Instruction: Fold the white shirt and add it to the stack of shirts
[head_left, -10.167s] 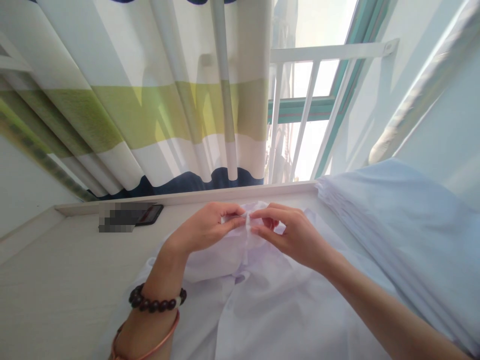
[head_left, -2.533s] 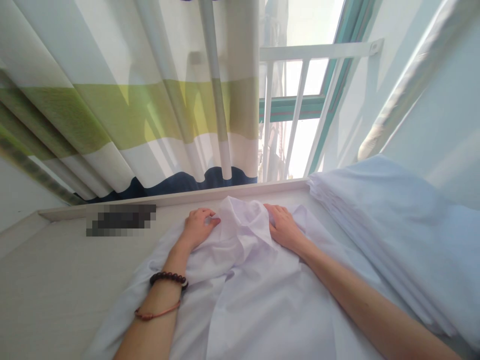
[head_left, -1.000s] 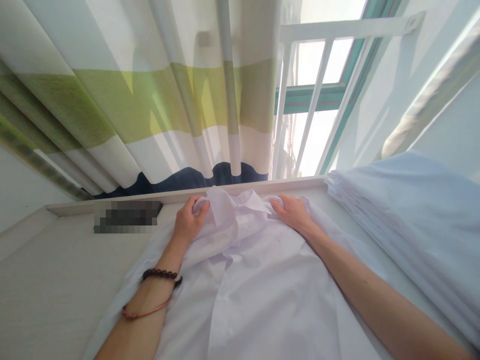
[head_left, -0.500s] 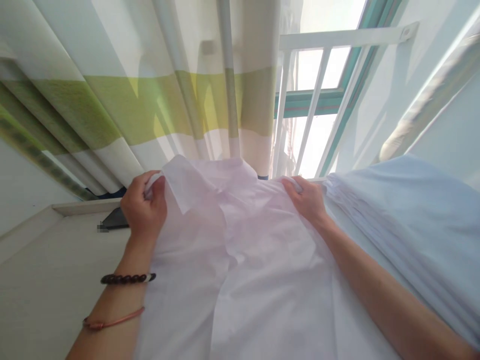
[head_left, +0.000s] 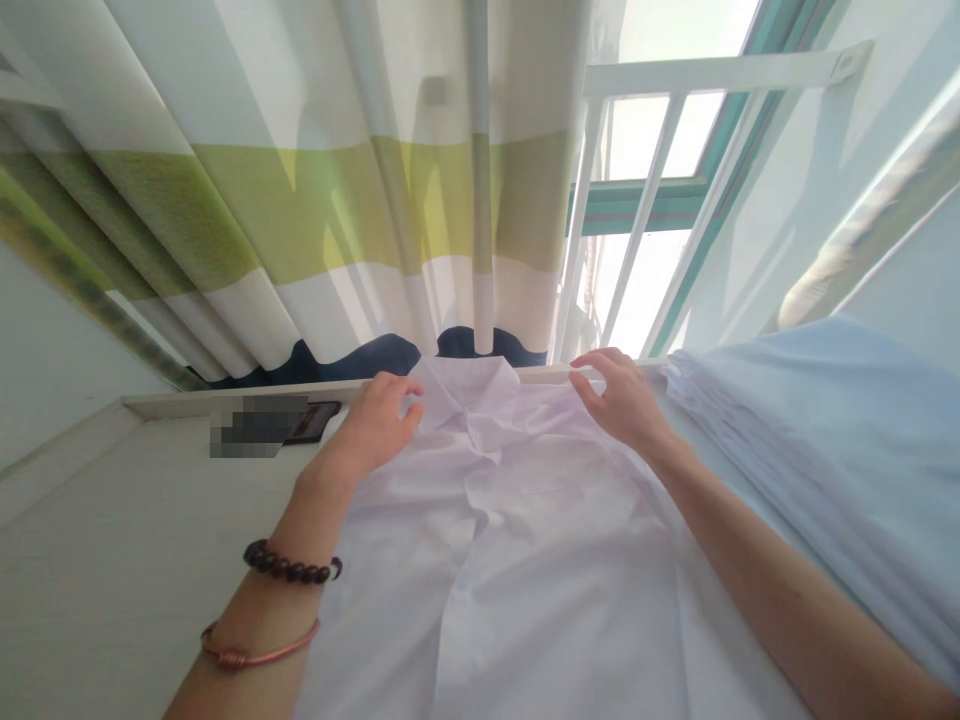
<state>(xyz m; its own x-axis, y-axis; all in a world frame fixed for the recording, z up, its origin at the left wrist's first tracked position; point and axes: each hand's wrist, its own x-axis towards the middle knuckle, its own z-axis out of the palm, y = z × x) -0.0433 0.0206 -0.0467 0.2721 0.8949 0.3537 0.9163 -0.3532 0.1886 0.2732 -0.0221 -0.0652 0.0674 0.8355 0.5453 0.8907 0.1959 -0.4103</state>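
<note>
A white collared shirt [head_left: 555, 520] lies front side up before me, its collar [head_left: 472, 385] at the far end and its button placket running toward me. At the shoulder left of the collar, my left hand [head_left: 382, 420] hovers or rests lightly with fingers apart, holding nothing. My right hand [head_left: 619, 395] is over the opposite shoulder, thumb and fingers spread, also with no cloth between them. Whether either palm touches the fabric I cannot tell. Creases run across the chest, and the lower part of the shirt leaves the view at the bottom.
Folded pale-blue cloth [head_left: 840, 440] is stacked on the right. A dark flat object [head_left: 311, 422], partly blurred out, lies on the white surface [head_left: 150, 560] at left. A white and green curtain [head_left: 337, 200] and a white railing [head_left: 720, 75] before a window stand behind.
Both hands have let go of the shirt's shoulders. The collar end, held raised before, now lies flat. My left hand has shifted right and slightly down, uncovering more of the dark object.
</note>
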